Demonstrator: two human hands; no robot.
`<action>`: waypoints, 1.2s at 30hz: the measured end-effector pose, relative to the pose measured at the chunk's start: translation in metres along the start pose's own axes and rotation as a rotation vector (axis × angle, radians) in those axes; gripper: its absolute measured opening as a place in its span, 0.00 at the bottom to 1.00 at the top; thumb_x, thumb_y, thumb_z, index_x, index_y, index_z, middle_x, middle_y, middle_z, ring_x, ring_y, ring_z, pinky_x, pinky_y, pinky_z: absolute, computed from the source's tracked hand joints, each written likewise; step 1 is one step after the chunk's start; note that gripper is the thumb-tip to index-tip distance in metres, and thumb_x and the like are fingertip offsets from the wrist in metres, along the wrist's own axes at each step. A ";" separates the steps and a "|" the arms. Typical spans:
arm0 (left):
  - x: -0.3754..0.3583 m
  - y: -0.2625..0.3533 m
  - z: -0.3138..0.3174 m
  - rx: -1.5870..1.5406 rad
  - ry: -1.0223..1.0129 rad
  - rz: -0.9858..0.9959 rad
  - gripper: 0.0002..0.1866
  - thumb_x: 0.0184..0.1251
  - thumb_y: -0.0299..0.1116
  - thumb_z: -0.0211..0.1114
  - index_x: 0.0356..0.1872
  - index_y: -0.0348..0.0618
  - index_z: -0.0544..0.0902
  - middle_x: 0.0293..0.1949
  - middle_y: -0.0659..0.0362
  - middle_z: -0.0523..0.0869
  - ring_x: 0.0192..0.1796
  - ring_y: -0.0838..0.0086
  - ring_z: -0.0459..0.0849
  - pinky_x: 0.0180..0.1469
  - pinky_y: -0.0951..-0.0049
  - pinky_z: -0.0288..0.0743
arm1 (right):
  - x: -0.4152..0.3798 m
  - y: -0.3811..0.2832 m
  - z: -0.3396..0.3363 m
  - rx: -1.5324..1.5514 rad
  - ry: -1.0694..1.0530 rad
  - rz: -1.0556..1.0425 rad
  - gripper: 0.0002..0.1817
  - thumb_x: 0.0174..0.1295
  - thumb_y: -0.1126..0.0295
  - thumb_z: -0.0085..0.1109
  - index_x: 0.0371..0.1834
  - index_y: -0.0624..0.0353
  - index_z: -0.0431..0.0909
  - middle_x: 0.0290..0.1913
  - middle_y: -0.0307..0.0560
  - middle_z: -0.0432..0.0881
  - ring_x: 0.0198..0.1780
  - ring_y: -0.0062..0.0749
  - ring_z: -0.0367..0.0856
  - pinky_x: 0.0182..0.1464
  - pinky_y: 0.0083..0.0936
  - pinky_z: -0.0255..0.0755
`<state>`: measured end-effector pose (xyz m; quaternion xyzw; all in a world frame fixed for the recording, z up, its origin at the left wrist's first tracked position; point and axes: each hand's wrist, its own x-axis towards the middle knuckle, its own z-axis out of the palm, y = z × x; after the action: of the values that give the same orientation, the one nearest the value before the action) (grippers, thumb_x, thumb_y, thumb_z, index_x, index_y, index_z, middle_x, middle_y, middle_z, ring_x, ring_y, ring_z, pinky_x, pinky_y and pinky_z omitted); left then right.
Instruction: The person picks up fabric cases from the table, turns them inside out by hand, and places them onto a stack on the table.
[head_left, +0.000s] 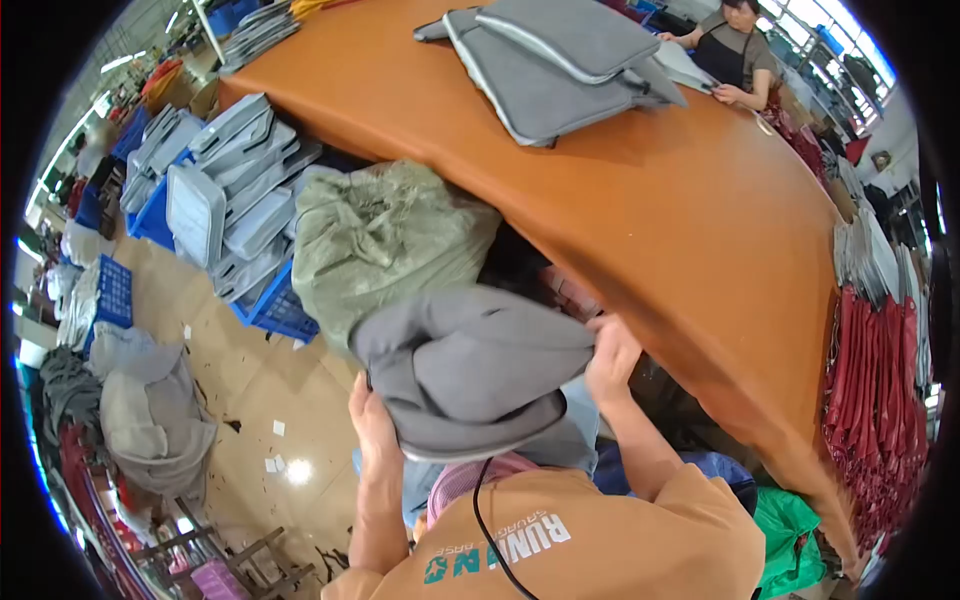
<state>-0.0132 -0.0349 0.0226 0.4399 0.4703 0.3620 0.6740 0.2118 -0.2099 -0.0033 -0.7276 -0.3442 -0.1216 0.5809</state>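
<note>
A grey padded fabric piece, folded and bulging, hangs in front of my body between both hands. My left hand grips its left edge, the fingers partly hidden behind the cloth. At its right end my right hand is closed on the edge near the orange table. Just beyond the piece stands a tied green sack. Several grey flat cases lie stacked on the far part of the table.
Blue crates with grey pieces stand on the left floor, near a draped pale cloth and a wooden stool. Dark red pieces hang at the right. A green bag lies lower right. Across the table is a co-worker.
</note>
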 end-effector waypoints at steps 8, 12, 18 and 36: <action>0.069 -0.123 -0.074 0.762 0.017 0.486 0.15 0.55 0.17 0.48 0.41 0.35 0.78 0.29 0.45 0.83 0.32 0.49 0.79 0.39 0.60 0.74 | -0.056 0.123 0.068 0.201 -0.160 0.273 0.15 0.68 0.70 0.40 0.26 0.61 0.75 0.26 0.49 0.78 0.25 0.40 0.72 0.34 0.30 0.69; 0.061 -0.118 -0.082 0.728 -0.008 0.416 0.18 0.51 0.17 0.49 0.45 0.34 0.76 0.35 0.45 0.82 0.39 0.51 0.79 0.44 0.61 0.73 | -0.059 0.137 0.084 0.324 -0.235 0.291 0.13 0.67 0.70 0.41 0.28 0.61 0.73 0.26 0.49 0.76 0.26 0.41 0.72 0.34 0.32 0.69; 0.025 -0.047 -0.057 0.735 0.141 0.905 0.21 0.49 0.22 0.56 0.49 0.37 0.75 0.49 0.49 0.77 0.55 0.54 0.74 0.62 0.60 0.66 | -0.061 0.148 0.075 -0.281 -0.393 -0.151 0.09 0.64 0.70 0.43 0.31 0.60 0.74 0.32 0.47 0.78 0.33 0.42 0.76 0.39 0.32 0.70; 0.006 -0.008 0.038 0.828 -0.605 0.483 0.28 0.62 0.41 0.66 0.58 0.31 0.75 0.48 0.44 0.85 0.48 0.50 0.83 0.52 0.61 0.76 | -0.009 0.055 0.066 0.103 -0.260 -0.083 0.15 0.67 0.70 0.48 0.22 0.64 0.76 0.22 0.45 0.78 0.19 0.37 0.67 0.29 0.28 0.65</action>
<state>0.0252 -0.0414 0.0198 0.8468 0.2449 0.1490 0.4480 0.2257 -0.1563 -0.0695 -0.6916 -0.4522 -0.0324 0.5623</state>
